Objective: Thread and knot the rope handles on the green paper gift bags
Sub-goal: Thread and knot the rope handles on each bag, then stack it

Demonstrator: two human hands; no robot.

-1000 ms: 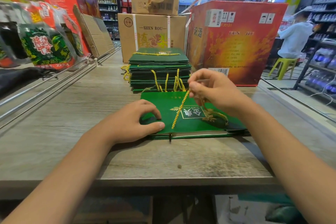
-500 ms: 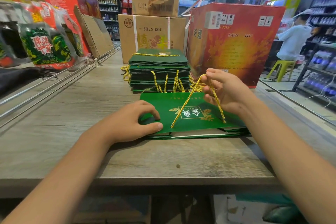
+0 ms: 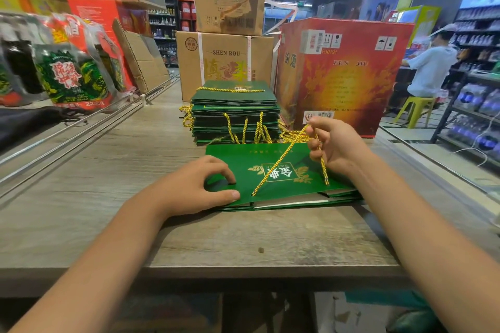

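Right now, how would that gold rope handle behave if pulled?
The gold rope likely stays floppy: taut only where the right hand holds it, its free end dangling. The twisted weave probably gives decent friction, and it looks light.

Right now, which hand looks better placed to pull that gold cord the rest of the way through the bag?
Probably the right hand: it already pinches the gold rope, lifted above the top green bag. The left hand is busy pressing down the bag's near left corner.
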